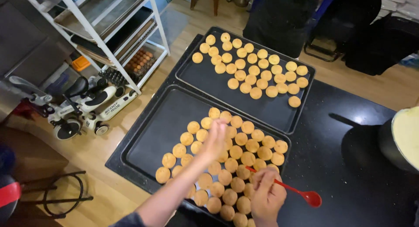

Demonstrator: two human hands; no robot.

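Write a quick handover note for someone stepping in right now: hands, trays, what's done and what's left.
Left hand hovers open over the near tray, blurred, holding nothing visible.
Right hand grips a red spoon, bowl out over the black counter.
Both the near tray and far tray carry round golden dough pieces; each tray's left part is bare.
A pot of pale batter sits at right.

One head-worn camera looks steeply down, close over the black counter and hands.
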